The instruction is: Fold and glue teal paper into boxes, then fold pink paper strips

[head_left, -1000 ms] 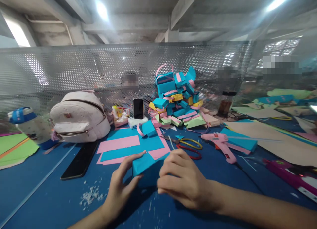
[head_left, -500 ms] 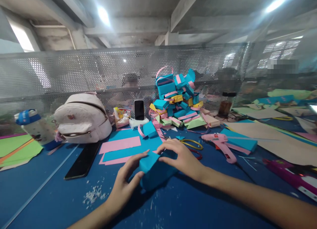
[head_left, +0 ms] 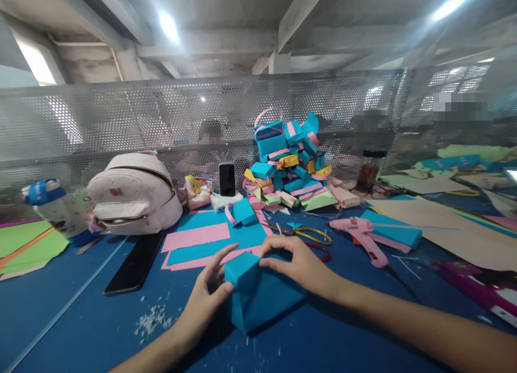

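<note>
A folded blue paper box (head_left: pixel 264 297) is between my two hands, just above the blue table. My left hand (head_left: pixel 208 289) grips its left end, thumb on the near side and fingers behind. From the right, my right hand (head_left: pixel 301 260) pinches the top edge between thumb and fingers. Behind the hands lie flat blue and pink paper sheets (head_left: pixel 197 237) and a small blue paper box with a pink strip (head_left: pixel 243 211). Scissors with yellow and red handles (head_left: pixel 313 236) lie just beyond my right hand.
A pile of blue, pink and yellow paper pieces (head_left: pixel 283 163) stands at the back. Left are a backpack (head_left: pixel 133 195), a bottle (head_left: pixel 60 211) and a black phone (head_left: pixel 135 262). A pink glue gun (head_left: pixel 363 236) lies right, with paper sheets (head_left: pixel 436 227) beyond. White scraps (head_left: pixel 153 322) are scattered near my left arm.
The blue box has tipped, and more of its large lower panel shows toward the right and nearer to me. Both hands remain on it in nearly the same places.
</note>
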The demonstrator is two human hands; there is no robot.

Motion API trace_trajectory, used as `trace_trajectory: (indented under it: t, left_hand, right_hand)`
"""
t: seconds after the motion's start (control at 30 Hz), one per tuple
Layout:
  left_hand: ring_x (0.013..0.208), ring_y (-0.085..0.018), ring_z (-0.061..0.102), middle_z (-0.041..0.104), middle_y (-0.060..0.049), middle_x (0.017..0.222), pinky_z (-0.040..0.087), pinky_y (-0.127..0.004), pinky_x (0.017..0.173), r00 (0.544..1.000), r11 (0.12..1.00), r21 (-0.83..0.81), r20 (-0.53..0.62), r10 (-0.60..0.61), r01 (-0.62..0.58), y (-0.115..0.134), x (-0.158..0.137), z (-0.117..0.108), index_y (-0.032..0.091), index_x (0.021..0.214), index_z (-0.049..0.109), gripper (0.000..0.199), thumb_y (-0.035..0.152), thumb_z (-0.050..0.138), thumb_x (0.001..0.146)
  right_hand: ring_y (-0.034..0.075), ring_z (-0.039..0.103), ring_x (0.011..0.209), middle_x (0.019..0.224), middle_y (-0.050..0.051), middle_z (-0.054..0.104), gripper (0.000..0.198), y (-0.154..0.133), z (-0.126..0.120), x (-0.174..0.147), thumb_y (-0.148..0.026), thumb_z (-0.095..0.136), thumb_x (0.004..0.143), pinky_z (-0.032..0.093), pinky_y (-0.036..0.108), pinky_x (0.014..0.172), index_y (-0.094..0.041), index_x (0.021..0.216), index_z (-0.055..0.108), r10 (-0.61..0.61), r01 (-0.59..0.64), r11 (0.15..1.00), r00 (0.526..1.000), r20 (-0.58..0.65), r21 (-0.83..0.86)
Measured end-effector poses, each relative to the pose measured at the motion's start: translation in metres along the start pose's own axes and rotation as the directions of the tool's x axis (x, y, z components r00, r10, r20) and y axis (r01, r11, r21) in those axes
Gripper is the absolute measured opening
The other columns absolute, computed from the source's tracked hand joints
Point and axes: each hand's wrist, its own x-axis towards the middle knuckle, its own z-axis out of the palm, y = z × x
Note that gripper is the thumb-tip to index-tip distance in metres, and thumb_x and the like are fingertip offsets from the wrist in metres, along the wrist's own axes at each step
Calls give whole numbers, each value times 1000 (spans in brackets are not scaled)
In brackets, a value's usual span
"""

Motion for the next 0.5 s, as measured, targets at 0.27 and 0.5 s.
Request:
trace_trajectory:
  t: [0.27,0.5]
  left_hand:
    - [124,-33,58,60,-11,139,49,-42,100,998,998,35,-27,56,-55,-5,2,0,29,139,48,56,47,65,89]
    - [134,-24,49,51,-2,147,39,-37,111,941,870,417,-85,328,-265,5,-6,2,38,133,52,40,29,60,94]
  right_hand:
    - [17,64,85,86,0,70,12,-2,2,-2,-31,71,85,46,30,83,-21,80,68,30,-30,998,1000,6,61]
    - [17,64,86,88,0,72,8,-1,3,-3,-27,69,87,44,31,83,-21,82,69,-83,74,992,993,-88,-99]
